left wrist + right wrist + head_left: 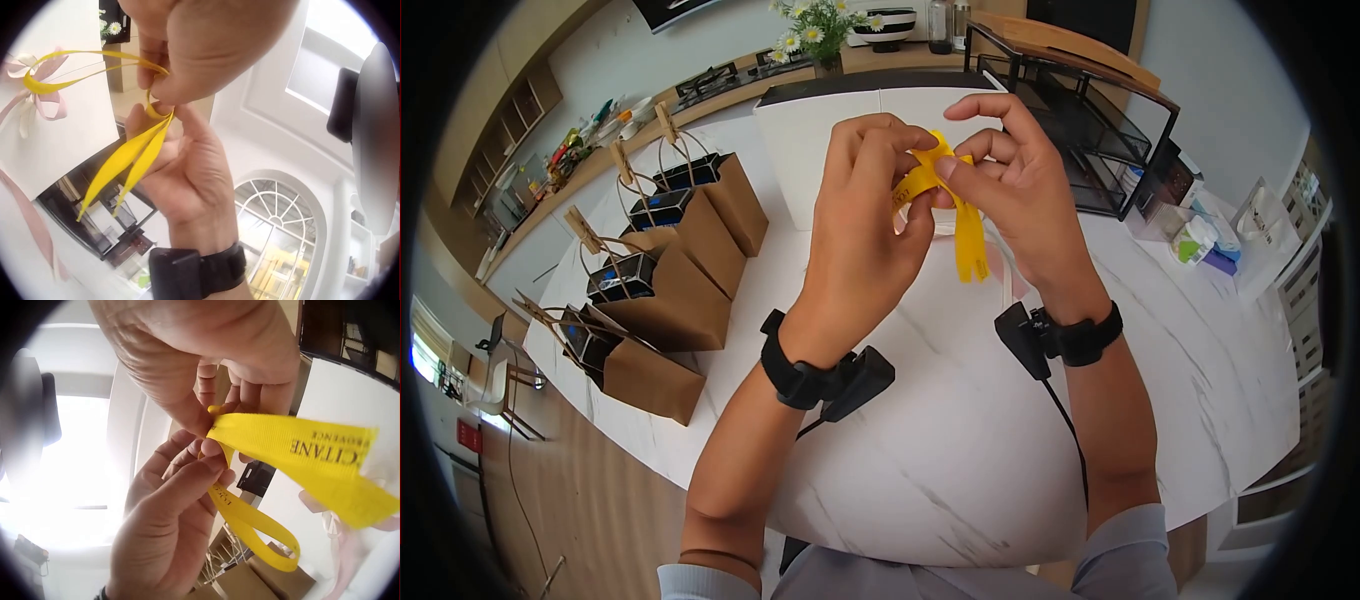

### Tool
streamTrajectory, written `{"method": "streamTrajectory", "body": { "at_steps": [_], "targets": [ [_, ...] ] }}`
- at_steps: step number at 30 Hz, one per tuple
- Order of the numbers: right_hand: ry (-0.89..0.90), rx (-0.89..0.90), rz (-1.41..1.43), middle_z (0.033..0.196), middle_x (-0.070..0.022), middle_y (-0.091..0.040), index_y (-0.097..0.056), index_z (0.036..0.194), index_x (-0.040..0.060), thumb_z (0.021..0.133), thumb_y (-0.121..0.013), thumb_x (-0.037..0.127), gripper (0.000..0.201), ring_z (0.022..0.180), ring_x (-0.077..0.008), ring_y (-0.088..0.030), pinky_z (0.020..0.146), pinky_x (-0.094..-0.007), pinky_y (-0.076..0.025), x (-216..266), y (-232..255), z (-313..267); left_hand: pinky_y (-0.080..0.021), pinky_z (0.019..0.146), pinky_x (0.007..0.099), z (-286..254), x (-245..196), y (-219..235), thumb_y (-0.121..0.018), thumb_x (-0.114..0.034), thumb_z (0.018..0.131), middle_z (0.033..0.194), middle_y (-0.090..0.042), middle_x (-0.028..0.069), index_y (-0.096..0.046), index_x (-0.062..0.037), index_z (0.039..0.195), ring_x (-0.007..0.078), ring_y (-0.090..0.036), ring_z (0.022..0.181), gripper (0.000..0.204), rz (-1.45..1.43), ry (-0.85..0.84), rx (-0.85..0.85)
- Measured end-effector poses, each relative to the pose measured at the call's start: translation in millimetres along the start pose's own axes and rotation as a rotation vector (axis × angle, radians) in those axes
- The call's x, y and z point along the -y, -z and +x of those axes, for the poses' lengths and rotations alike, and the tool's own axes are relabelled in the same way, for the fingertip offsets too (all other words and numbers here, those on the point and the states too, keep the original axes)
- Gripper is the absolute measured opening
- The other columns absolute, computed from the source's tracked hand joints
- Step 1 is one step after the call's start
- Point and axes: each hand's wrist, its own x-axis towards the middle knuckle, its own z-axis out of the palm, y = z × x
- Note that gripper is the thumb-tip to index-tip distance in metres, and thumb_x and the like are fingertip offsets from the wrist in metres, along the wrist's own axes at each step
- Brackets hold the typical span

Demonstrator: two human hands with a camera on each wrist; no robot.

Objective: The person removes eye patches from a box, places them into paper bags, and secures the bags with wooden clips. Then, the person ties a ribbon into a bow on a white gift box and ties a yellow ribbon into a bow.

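Both hands are raised over the tabletop, working a yellow ribbon [970, 240] with dark printed letters. My left hand [860, 230] pinches it between thumb and fingers, with a loop sticking out in the left wrist view. The right hand [1025, 200] holds the ribbon with its thumb pressed over the crossing, its index finger raised. Two loose ribbon tails [122, 156] hang from the crossing by the right hand. In the right wrist view the printed tail [275, 437] spreads to the right and the loop [250, 534] lies lower. Fingertips partly hide the crossing.
Behind the hands stands a white box [800, 150] with a pink and white bow [47, 103]. Several brown paper bags [675, 315] with twine handles line the left of the marble-patterned table [920, 460]. A black rack [1090, 130] and small packages [1200, 240] are at right.
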Motion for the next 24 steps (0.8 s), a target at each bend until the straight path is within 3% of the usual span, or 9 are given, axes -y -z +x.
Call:
{"method": "streamTrajectory", "body": {
  "at_steps": [3,7,9,10,12,17,20,22,24],
  "targets": [
    [-0.012,0.015,0.043,0.094,-0.0076,-0.070,-0.064,0.115,-0.0014,0.096,-0.067,0.004,0.019,0.083,-0.0114,-0.071,0.075,-0.0227,-0.055,-5.8,1.1,1.9,-0.060,0.090,0.0331,1.2,2.2,-2.3,-0.067,0.018,0.080,0.125,-0.053,0.0118,-0.056,0.0019,0.115,0.0227,-0.066,0.108,0.039,0.175,-0.050,-0.020],
    [-0.062,0.035,0.055,0.094,-0.0090,-0.072,-0.067,0.116,-0.0033,0.097,-0.068,0.006,0.021,0.082,-0.0110,-0.071,0.072,-0.0219,-0.055,-15.4,0.3,4.6,-0.061,0.087,0.0324,0.6,9.5,-10.6,-0.067,0.018,0.081,0.124,-0.052,0.0115,-0.057,0.0022,0.112,0.0230,-0.067,0.107,0.036,0.129,-0.033,-0.080],
    [-0.048,0.045,0.002,0.096,-0.0100,-0.073,-0.067,0.117,-0.0040,0.097,-0.069,0.006,0.022,0.082,-0.0108,-0.070,0.073,-0.0222,-0.055,-17.0,0.8,5.6,-0.060,0.081,0.0356,-0.9,8.1,-14.3,-0.063,0.021,0.079,0.121,-0.049,0.0168,-0.057,0.0015,0.111,0.0326,-0.065,0.101,0.038,0.014,-0.004,-0.136],
    [-0.030,0.057,-0.050,0.097,-0.0109,-0.073,-0.068,0.117,-0.0047,0.097,-0.069,0.007,0.023,0.083,-0.0107,-0.070,0.073,-0.0226,-0.056,-17.3,0.9,5.6,-0.060,0.081,0.0356,-1.7,9.4,-14.0,-0.063,0.021,0.079,0.121,-0.049,0.0168,-0.057,0.0015,0.111,0.0326,-0.065,0.101,0.038,0.013,0.000,-0.135],
    [-0.049,0.106,-0.067,0.098,-0.0118,-0.074,-0.068,0.116,-0.0048,0.096,-0.069,0.005,0.022,0.083,-0.0115,-0.071,0.074,-0.0231,-0.056,-16.1,4.1,4.1,-0.063,0.086,0.0317,-2.8,12.9,-11.4,-0.067,0.018,0.080,0.121,-0.053,0.0116,-0.056,0.0023,0.108,0.0237,-0.069,0.103,0.033,0.163,-0.056,-0.144],
    [-0.064,0.129,-0.197,0.101,-0.0144,-0.075,-0.068,0.114,-0.0059,0.094,-0.068,0.001,0.021,0.083,-0.0138,-0.072,0.075,-0.0241,-0.056,-13.8,4.7,0.5,-0.064,0.083,0.0321,-7.0,12.7,-9.6,-0.068,0.018,0.078,0.117,-0.055,0.0125,-0.057,0.0028,0.104,0.0248,-0.068,0.101,0.032,0.232,-0.070,-0.125],
    [0.027,0.106,-0.344,0.101,-0.0130,-0.076,-0.069,0.113,-0.0047,0.094,-0.066,0.001,0.021,0.087,-0.0182,-0.074,0.081,-0.0271,-0.055,-19.8,5.1,5.0,-0.065,0.082,0.0327,-7.2,16.4,-12.4,-0.069,0.018,0.077,0.116,-0.056,0.0131,-0.058,0.0029,0.103,0.0260,-0.068,0.100,0.032,0.300,-0.107,-0.131],
    [0.232,0.097,-0.550,0.100,-0.0109,-0.076,-0.069,0.113,-0.0026,0.093,-0.065,0.002,0.021,0.091,-0.0215,-0.073,0.087,-0.0312,-0.054,-22.5,4.7,7.2,-0.065,0.082,0.0331,-5.7,20.3,-11.4,-0.069,0.019,0.076,0.115,-0.057,0.0134,-0.059,0.0029,0.102,0.0266,-0.068,0.099,0.032,0.342,-0.135,-0.141],
    [0.185,0.098,-0.574,0.100,-0.0103,-0.076,-0.070,0.112,-0.0016,0.093,-0.065,0.003,0.020,0.092,-0.0229,-0.072,0.090,-0.0329,-0.054,-21.1,6.1,5.7,-0.065,0.084,0.0329,-5.0,22.4,-9.6,-0.070,0.019,0.075,0.114,-0.058,0.0129,-0.059,0.0025,0.103,0.0267,-0.068,0.098,0.034,0.352,-0.126,-0.161]
  ]
}}
